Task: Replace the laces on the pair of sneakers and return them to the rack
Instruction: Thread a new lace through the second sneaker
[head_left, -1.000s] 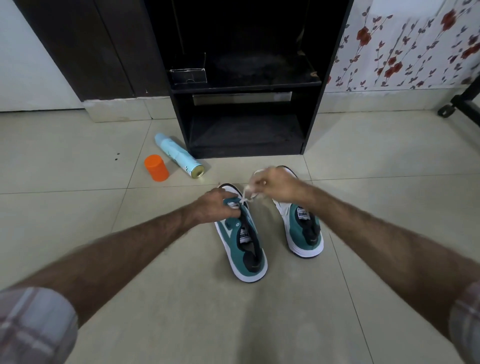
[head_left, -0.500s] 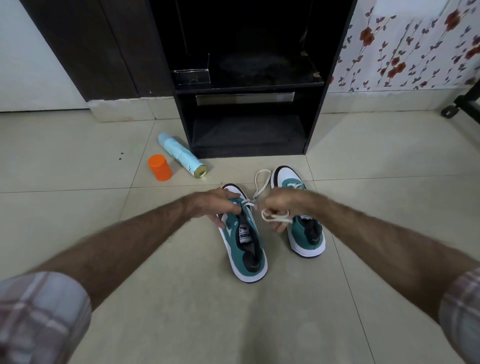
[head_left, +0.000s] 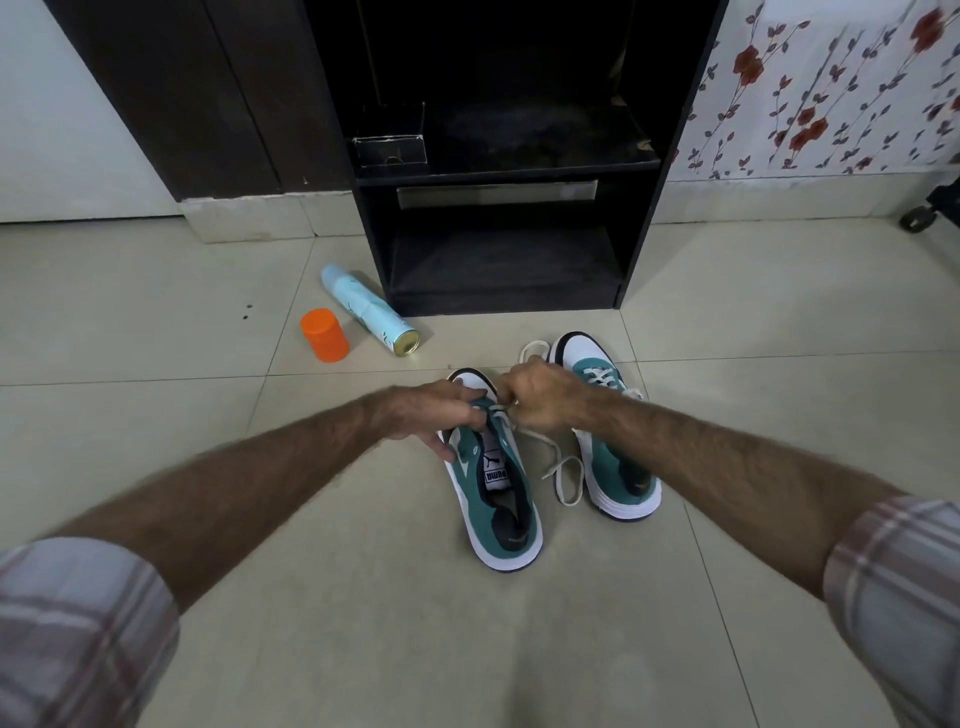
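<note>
Two teal and white sneakers stand on the tiled floor, toes toward the rack. The left sneaker (head_left: 498, 499) is under my hands. My left hand (head_left: 431, 410) grips its toe end and upper side. My right hand (head_left: 540, 397) pinches the cream lace (head_left: 563, 473) at the front eyelets. The loose lace trails in loops between the shoes. The right sneaker (head_left: 613, 467) has a white lace through its front eyelets. The black shoe rack (head_left: 498, 171) stands open just beyond the shoes.
An orange cap (head_left: 324, 335) and a light blue spray can (head_left: 369, 312) lie on the floor left of the rack. A small open box (head_left: 389, 148) sits on the rack's upper shelf. A black wheeled leg (head_left: 930, 208) shows at far right.
My right hand has moved back up to the left sneaker's front eyelets. The lace loop it held near the shoe's middle now trails loose on the floor between the shoes.
</note>
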